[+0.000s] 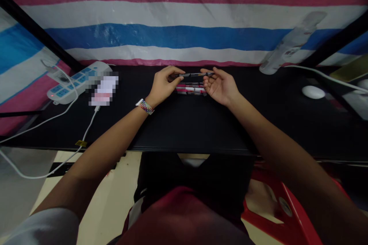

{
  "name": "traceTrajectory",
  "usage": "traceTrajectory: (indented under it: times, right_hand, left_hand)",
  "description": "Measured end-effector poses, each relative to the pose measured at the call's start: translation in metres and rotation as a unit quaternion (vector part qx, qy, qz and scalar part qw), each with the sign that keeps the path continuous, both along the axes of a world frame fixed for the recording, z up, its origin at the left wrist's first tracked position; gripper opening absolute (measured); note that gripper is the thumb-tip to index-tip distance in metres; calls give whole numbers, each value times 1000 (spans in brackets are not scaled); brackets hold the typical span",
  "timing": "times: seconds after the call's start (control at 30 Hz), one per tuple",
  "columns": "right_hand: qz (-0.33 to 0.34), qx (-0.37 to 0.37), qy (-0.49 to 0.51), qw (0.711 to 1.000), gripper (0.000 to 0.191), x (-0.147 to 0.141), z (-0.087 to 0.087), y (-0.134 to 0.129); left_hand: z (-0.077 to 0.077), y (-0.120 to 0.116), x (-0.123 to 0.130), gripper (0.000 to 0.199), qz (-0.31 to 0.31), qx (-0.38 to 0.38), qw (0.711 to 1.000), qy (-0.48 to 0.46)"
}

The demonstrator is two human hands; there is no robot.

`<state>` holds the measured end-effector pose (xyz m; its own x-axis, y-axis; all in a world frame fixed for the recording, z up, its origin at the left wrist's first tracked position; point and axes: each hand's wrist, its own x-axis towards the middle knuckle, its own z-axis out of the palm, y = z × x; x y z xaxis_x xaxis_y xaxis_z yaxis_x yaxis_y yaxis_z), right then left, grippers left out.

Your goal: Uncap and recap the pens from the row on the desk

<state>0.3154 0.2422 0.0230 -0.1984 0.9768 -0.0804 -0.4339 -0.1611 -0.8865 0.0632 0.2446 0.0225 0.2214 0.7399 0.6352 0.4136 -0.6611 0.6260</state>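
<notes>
A dark pen (195, 74) is held level between my two hands, just beyond several other pens (191, 89) lying side by side on the black table (189, 126). My left hand (164, 84) pinches its left end between thumb and fingers. At its right end, the thumb and fingertips of my right hand (220, 86) close on the pen, palm turned partly up, with the lower fingers curled beside the lying pens. Those pens show pink, white and dark parts; both hands partly hide their ends.
A white power strip (80, 82) and a pixelated phone (105, 90) with cables sit at the left. On the right are a clear bottle (290, 46) by the striped sheet, a white mouse (313, 92) and a cable. A red stool (276, 203) is below the table.
</notes>
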Motion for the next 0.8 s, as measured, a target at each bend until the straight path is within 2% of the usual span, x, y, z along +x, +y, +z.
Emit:
traceTrajectory:
  times: [0.13,0.3,0.8]
  right_hand:
    - [21,32,18,999,36,2,4,-4]
    - [-20,73,-34,997,32,0,5,-4]
    - [-51,58,-19,997,31,0,3,-1]
  left_hand:
    - [-2,1,1,22,-3,-9,1000,-3]
    - [-3,2,3,23,-8,-23,1000,-4]
    - [-5,0,6,34,-15,-26,999,13]
